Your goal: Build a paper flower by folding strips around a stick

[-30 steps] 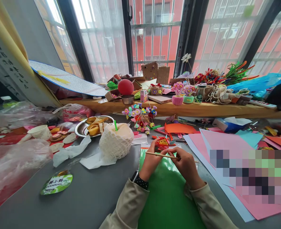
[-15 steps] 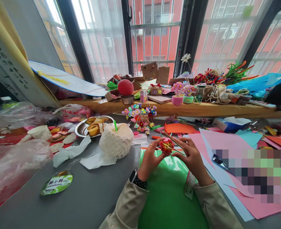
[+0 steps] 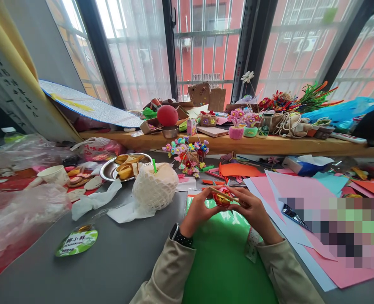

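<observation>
A small red and gold paper flower (image 3: 221,201) is held up over the front of a green sheet (image 3: 227,261). My left hand (image 3: 197,212) has its fingers and thumb closed around the flower's left side. From the right, my right hand (image 3: 253,211) grips a thin wooden stick (image 3: 227,194) that lies slantwise across the flower's face. Its fingertips also come up against the flower's right edge. Narrow green points stick out above and below the petals. A patterned ruler-like strip (image 3: 252,245) lies by my right wrist, partly under the sleeve.
Left of the green sheet stands a netted coconut (image 3: 155,188) with a green straw, beside a metal bowl (image 3: 106,169) of peels. Pink and pale blue paper sheets (image 3: 296,185) and a phone (image 3: 296,216) lie to the right. Crocheted flowers (image 3: 187,152) stand behind my hands.
The stick has swung from the flower's upper right to lie across its front. My right hand has come in closer to the left, and the flower has tilted slightly.
</observation>
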The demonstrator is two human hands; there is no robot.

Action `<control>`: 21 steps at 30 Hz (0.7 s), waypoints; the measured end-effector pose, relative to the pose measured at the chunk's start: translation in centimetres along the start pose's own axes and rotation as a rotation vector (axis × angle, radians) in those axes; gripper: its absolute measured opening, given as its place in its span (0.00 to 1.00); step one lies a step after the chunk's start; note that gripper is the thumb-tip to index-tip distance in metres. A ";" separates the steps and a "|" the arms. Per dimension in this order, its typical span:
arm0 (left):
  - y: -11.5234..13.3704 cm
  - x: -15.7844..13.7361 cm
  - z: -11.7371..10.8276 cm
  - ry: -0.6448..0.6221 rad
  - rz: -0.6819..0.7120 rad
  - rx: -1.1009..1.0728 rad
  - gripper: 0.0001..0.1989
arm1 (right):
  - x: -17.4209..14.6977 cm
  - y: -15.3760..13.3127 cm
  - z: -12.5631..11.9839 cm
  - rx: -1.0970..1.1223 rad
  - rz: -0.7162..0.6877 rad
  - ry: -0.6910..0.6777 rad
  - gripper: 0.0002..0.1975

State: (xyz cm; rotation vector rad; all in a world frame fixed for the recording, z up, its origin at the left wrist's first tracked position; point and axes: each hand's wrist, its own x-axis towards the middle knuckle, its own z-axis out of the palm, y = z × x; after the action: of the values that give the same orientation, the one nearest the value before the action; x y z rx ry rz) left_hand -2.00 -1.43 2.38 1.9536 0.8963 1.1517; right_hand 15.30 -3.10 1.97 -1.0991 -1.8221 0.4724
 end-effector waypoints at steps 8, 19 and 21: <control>-0.1 0.0 -0.2 -0.059 -0.023 -0.052 0.27 | 0.0 0.3 -0.1 -0.011 0.029 -0.040 0.22; -0.5 0.0 -0.6 -0.106 -0.117 -0.206 0.24 | 0.0 0.7 -0.1 0.061 -0.011 -0.056 0.20; -0.7 0.0 -0.5 -0.092 -0.117 -0.200 0.22 | 0.0 0.5 -0.1 0.063 0.006 -0.085 0.21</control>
State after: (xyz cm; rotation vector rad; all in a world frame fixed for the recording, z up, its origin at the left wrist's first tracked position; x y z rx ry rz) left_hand -2.65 -0.97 1.97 1.7541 0.8045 1.0340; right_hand 15.70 -2.87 1.63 -1.0557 -1.8649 0.5840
